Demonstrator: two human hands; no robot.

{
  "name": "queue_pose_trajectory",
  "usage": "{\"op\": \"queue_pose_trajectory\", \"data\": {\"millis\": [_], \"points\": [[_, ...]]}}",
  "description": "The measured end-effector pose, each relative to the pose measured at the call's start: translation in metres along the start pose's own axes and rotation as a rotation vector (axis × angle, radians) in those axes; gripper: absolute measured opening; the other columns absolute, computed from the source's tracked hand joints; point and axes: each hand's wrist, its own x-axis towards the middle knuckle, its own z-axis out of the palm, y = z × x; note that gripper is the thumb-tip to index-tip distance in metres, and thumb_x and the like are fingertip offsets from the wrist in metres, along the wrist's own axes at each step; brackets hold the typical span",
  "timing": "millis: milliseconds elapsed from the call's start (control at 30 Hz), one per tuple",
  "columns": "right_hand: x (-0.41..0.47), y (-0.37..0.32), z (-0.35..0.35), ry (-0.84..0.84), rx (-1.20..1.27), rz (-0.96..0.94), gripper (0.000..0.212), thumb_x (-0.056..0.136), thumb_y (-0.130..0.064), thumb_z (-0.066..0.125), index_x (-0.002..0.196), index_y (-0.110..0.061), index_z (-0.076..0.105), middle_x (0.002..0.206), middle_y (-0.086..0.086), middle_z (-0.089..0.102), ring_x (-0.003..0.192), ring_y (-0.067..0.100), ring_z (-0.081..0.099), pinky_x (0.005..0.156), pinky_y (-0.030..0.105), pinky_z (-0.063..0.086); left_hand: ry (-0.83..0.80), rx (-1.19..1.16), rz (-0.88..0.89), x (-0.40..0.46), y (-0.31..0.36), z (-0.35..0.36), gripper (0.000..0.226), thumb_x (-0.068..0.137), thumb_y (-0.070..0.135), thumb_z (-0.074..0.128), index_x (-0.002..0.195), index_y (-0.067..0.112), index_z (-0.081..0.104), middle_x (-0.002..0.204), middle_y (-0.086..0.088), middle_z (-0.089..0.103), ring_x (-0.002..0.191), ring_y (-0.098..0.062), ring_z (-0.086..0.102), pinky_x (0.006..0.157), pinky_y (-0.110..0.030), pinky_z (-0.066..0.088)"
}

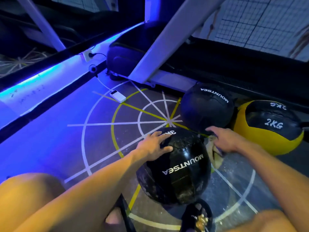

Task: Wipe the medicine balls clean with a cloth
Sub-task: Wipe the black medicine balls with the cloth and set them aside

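A black MOUNTSEA 3 kg medicine ball (177, 171) sits on the floor between my feet, its surface dusty. My left hand (154, 145) rests on its upper left side with fingers spread. My right hand (224, 139) grips a pale yellowish cloth (215, 156) that hangs down to the floor just right of that ball. Behind stands a second black MOUNTSEA ball (207, 108), close to my right fingertips. A yellow and black 2KG ball (270, 128) lies at the right.
A treadmill base (168, 81) with a slanted white upright stands behind the balls. A white power bank (117, 96) with a cable lies on the marked floor (100, 139). A blue-lit ledge runs along the left. My sandalled feet (197, 216) are at the bottom.
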Motion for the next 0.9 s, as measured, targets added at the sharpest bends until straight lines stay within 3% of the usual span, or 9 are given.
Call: {"op": "queue_pose_trajectory", "data": {"millis": [167, 300, 367, 467, 567, 667, 733, 800, 900], "points": [[0.013, -0.005, 0.002, -0.139, -0.071, 0.023, 0.04, 0.094, -0.012, 0.044, 0.122, -0.031, 0.066, 0.126, 0.009, 0.068, 0.103, 0.027, 0.067, 0.081, 0.028, 0.053, -0.185, 0.391, 0.036, -0.016, 0.013, -0.038, 0.081, 0.096, 0.067, 0.053, 0.162, 0.039, 0.017, 0.163, 0.001, 0.032, 0.145, -0.028, 0.04, 0.109, -0.047, 0.043], [0.02, 0.007, 0.001, -0.058, -0.007, 0.055, 0.025, 0.093, -0.012, 0.048, 0.077, -0.023, 0.064, 0.098, 0.006, 0.074, 0.083, 0.024, 0.069, 0.067, 0.026, 0.047, -0.373, 0.695, 0.102, -0.033, 0.008, -0.052, 0.08, 0.098, 0.061, 0.053, 0.162, 0.043, 0.008, 0.158, -0.002, 0.037, 0.141, -0.031, 0.045, 0.105, -0.047, 0.045], [0.024, 0.007, 0.002, -0.036, 0.009, 0.075, 0.024, 0.096, -0.014, 0.052, 0.079, -0.025, 0.065, 0.101, 0.009, 0.073, 0.086, 0.026, 0.067, 0.071, 0.027, 0.045, -0.448, 0.749, 0.12, -0.036, 0.0, -0.054, 0.081, 0.099, 0.059, 0.052, 0.162, 0.043, 0.003, 0.155, -0.006, 0.04, 0.14, -0.033, 0.046, 0.104, -0.046, 0.044], [0.036, 0.01, 0.01, -0.037, -0.029, 0.111, 0.021, 0.099, -0.024, 0.055, 0.111, -0.015, 0.07, 0.118, 0.016, 0.07, 0.106, 0.033, 0.066, 0.079, 0.027, 0.046, -0.507, 0.722, 0.158, -0.032, -0.007, -0.06, 0.084, 0.099, 0.061, 0.051, 0.161, 0.047, -0.004, 0.154, -0.007, 0.041, 0.14, -0.033, 0.045, 0.106, -0.046, 0.043], [0.051, 0.013, 0.017, -0.061, -0.002, 0.086, 0.026, 0.101, -0.03, 0.055, 0.117, -0.014, 0.068, 0.121, 0.017, 0.068, 0.111, 0.033, 0.063, 0.08, 0.026, 0.04, -0.461, 0.702, 0.235, -0.026, -0.013, -0.067, 0.085, 0.095, 0.068, 0.052, 0.161, 0.048, 0.002, 0.15, -0.002, 0.046, 0.135, -0.03, 0.049, 0.1, -0.042, 0.043], [0.064, 0.015, 0.024, -0.065, 0.036, 0.065, 0.022, 0.101, -0.032, 0.056, 0.083, -0.021, 0.063, 0.103, 0.014, 0.07, 0.094, 0.03, 0.062, 0.076, 0.027, 0.038, -0.305, 0.609, 0.312, -0.02, -0.028, -0.059, 0.084, 0.088, 0.08, 0.05, 0.158, 0.046, 0.018, 0.139, 0.004, 0.055, 0.123, -0.027, 0.057, 0.089, -0.039, 0.045], [0.074, 0.018, 0.027, -0.023, 0.079, 0.068, 0.032, 0.102, -0.032, 0.056, 0.071, -0.024, 0.054, 0.089, 0.011, 0.067, 0.088, 0.03, 0.063, 0.073, 0.029, 0.039, -0.191, 0.49, 0.301, -0.018, -0.041, -0.043, 0.083, 0.084, 0.087, 0.044, 0.152, 0.044, 0.025, 0.121, 0.007, 0.063, 0.109, -0.026, 0.063, 0.082, -0.037, 0.048], [0.083, 0.019, 0.03, 0.037, 0.09, 0.065, 0.031, 0.104, -0.027, 0.052, 0.074, -0.019, 0.056, 0.084, 0.013, 0.065, 0.09, 0.035, 0.065, 0.073, 0.033, 0.041, -0.1, 0.352, 0.257, -0.015, -0.053, -0.022, 0.083, 0.081, 0.092, 0.036, 0.147, 0.044, 0.026, 0.1, 0.008, 0.068, 0.095, -0.023, 0.067, 0.076, -0.037, 0.055], [0.095, 0.014, 0.036, 0.133, 0.074, 0.044, 0.029, 0.101, -0.019, 0.051, 0.072, -0.017, 0.055, 0.077, 0.013, 0.063, 0.086, 0.039, 0.063, 0.073, 0.039, 0.043, 0.054, 0.129, 0.225, -0.008, -0.068, 0.0, 0.062, 0.09, 0.08, 0.028, 0.14, 0.044, 0.03, 0.078, 0.008, 0.063, 0.076, -0.02, 0.065, 0.067, -0.038, 0.054]]}}
